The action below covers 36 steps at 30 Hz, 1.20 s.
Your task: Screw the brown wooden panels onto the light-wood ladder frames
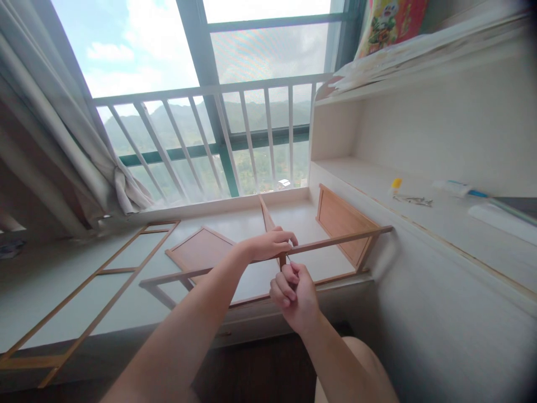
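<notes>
A thin wooden frame stands on the white window ledge, its top rail running from lower left to right. My left hand is closed over that top rail near its middle, where a short upright post meets it. Just below, my right hand is curled into a fist at the foot of that post, pinching something small that I cannot make out. A wooden panel forms the frame's far right end. Another flat panel lies on the ledge behind the rail.
A second open wooden frame lies flat on the ledge at left. Curtains hang at the left of the railed window. On the white shelf to the right lie a tube, small screws and a yellow-capped item.
</notes>
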Each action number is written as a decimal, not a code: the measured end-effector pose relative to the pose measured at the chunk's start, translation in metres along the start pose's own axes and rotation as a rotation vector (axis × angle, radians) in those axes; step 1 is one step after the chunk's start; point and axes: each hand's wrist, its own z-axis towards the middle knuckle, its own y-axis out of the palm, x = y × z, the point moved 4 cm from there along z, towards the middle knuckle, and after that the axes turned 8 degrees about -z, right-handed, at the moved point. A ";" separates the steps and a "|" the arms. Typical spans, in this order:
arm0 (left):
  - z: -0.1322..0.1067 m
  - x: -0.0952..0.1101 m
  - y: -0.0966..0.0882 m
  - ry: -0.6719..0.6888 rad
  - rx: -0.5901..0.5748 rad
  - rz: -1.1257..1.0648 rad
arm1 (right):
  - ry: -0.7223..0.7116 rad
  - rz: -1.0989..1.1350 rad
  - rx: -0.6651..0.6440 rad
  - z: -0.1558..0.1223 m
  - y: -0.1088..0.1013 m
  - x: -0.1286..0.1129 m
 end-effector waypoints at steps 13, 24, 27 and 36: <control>-0.001 -0.001 -0.001 0.034 -0.008 0.036 | -0.050 -0.115 0.074 -0.001 -0.005 0.002; -0.002 -0.002 0.000 0.029 -0.019 0.035 | -0.132 -0.771 0.355 0.004 -0.025 -0.011; -0.003 -0.001 -0.001 0.019 -0.024 0.040 | -0.096 -0.898 0.392 0.004 -0.032 -0.015; -0.002 -0.004 0.000 0.014 -0.022 0.054 | -0.261 -1.511 0.351 0.000 -0.031 -0.036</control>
